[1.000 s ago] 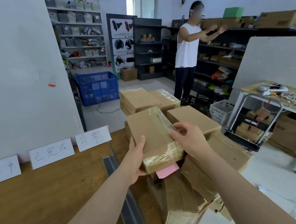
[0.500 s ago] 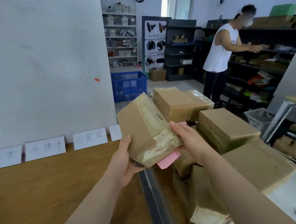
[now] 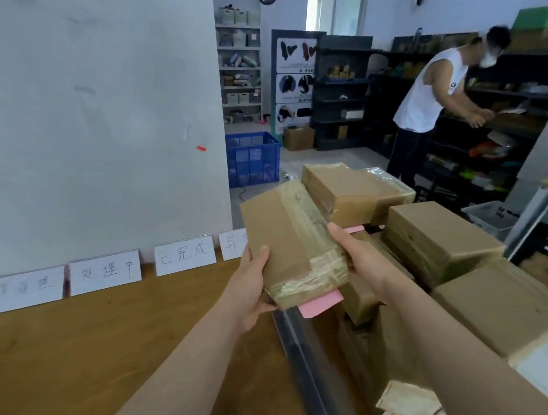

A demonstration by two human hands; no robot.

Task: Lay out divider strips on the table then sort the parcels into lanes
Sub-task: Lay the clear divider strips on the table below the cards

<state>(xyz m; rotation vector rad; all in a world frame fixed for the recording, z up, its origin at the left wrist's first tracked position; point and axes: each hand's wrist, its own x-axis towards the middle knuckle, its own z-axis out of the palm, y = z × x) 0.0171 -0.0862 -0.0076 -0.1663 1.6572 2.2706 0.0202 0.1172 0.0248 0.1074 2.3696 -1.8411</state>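
Note:
I hold a brown cardboard parcel (image 3: 292, 238), sealed with clear tape, in both hands above the table's right edge. My left hand (image 3: 250, 287) grips its near left side, thumb on top. My right hand (image 3: 361, 259) grips its right edge. A pink slip (image 3: 322, 304) sticks out under the parcel's near end. More brown parcels (image 3: 435, 239) are stacked to the right. A dark divider strip (image 3: 303, 362) lies along the wooden table (image 3: 114, 345) below the parcel.
White label cards (image 3: 184, 254) with handwritten characters lean against the white wall at the table's back. A blue crate (image 3: 252, 159) stands on the floor beyond. A person in a white top (image 3: 426, 98) bends at dark shelves on the right.
The parcel, still in both hands, has swung left from above the stack to over the table's edge. My view has turned left, showing more label cards. The person at the shelves has bent lower.

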